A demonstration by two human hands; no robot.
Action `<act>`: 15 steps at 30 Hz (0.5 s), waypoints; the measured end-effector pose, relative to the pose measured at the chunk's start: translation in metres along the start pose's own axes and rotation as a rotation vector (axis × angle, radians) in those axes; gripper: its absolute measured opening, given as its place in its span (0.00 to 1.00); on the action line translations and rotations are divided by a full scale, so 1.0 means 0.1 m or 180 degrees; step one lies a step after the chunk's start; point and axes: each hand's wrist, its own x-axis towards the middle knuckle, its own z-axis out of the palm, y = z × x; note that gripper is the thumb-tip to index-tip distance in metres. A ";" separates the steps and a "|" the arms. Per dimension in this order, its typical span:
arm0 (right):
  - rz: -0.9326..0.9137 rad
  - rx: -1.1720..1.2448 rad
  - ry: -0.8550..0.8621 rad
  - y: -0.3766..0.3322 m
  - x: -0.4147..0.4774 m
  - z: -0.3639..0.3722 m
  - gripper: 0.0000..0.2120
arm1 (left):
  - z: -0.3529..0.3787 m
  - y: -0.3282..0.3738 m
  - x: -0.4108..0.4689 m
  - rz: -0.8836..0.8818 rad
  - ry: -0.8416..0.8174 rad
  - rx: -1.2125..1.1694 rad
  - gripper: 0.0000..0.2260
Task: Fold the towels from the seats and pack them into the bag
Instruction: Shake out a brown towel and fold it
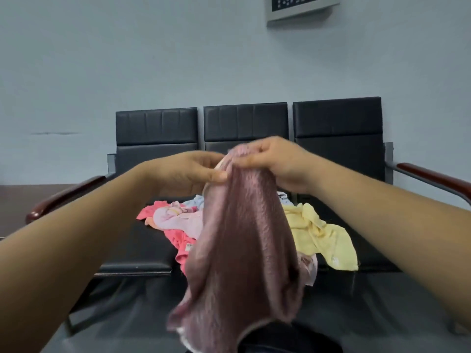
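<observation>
- Head view: a mauve terry towel (pixel 244 238) hangs in the air in front of the person. It is gathered at its top edge and falls in loose vertical folds. Its lower hem is blurred.
- The left hand (pixel 193 171) and the right hand (pixel 275 164) meet at that top edge, close together. Held like this, the cloth drops under its own weight. I judge this straightens it and lets the corners be found and matched for a first fold.
- Grip: the left hand pinches the edge between its thumb and curled fingers, a narrow hold. The right hand's fingers are curled over the top of the same edge and closed on the cloth. Neither hand is spread.
- Behind and below stands a row of three black padded seats (pixel 142 250), and the other towels lie crumpled around the middle one.
- On the left of the pile a coral towel (pixel 182 242) lies under a pale pink towel (pixel 173 219).
- A yellow towel (pixel 323 235) sprawls towards the right seat, and a scrap of light blue cloth (pixel 197 201) shows behind.
- All of these are unfolded, so the task looks to be at an early stage.
- A dark rounded shape (pixel 280 337) sits at the bottom edge under the hanging towel. It may be the bag, but I cannot tell.
</observation>
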 end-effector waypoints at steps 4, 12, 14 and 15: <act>-0.0014 0.0835 0.0866 -0.06 0.09 -0.18 0.09 | 0.01 -0.15 -0.03 -0.0248 0.0378 -0.0276 0.15; 0.1210 0.0511 -0.0247 0.37 -0.11 -0.36 0.19 | 0.08 -0.23 0.17 0.0176 0.1455 -0.0733 0.11; 0.1198 0.0806 -0.0318 0.46 -0.07 -0.25 0.21 | 0.14 -0.26 0.26 0.0073 0.1193 -0.0401 0.16; 0.1166 0.0772 -0.0246 0.49 -0.03 -0.20 0.19 | 0.15 -0.28 0.30 0.0026 0.1065 -0.0301 0.17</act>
